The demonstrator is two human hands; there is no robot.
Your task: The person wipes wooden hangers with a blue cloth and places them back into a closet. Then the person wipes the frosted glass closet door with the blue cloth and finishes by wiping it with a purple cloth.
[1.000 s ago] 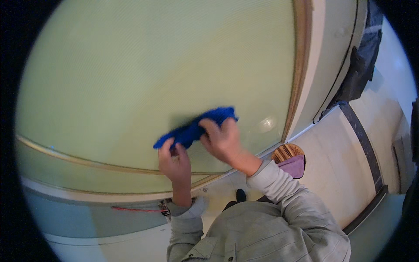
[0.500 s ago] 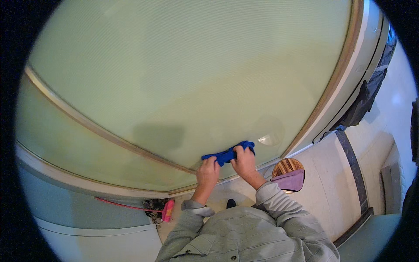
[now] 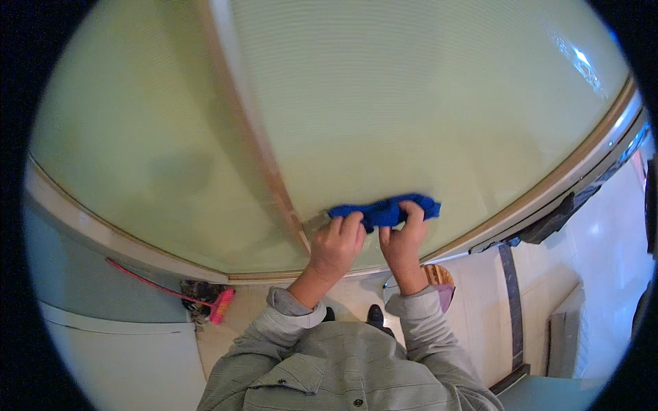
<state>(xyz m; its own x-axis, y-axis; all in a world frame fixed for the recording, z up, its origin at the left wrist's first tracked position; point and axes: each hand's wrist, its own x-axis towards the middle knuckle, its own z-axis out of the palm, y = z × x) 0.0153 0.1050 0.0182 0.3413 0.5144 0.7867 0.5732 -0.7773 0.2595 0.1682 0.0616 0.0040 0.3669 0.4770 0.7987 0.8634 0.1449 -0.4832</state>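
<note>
Blue and bunched into a long roll, a cloth [image 3: 385,211] lies pressed against a pale green frosted glass panel [image 3: 411,103], a little right of the frame's centre and low on the glass. The left hand [image 3: 336,246] grips the cloth's left end, its fingers curled over the fabric and knuckles facing the camera. The right hand [image 3: 403,240] holds the right half, fingers folded over the top edge of the roll and thumb below it. Both hands are closed on the cloth and sit just beside each other, with a narrow gap between them.

A tan vertical frame strip [image 3: 250,137] runs from the top of the picture down to a point just left of the left hand, dividing the glass into two panes. A curved metal rail [image 3: 548,185] borders the glass at the lower right. Grey sleeves [image 3: 425,322] come up from the lower edge.

On the tiled floor [image 3: 582,274] in the lower left stands a pink broom [image 3: 221,305] with a thin pink handle, well apart from the hands. Black shoe tips [image 3: 375,314] show between the forearms.
</note>
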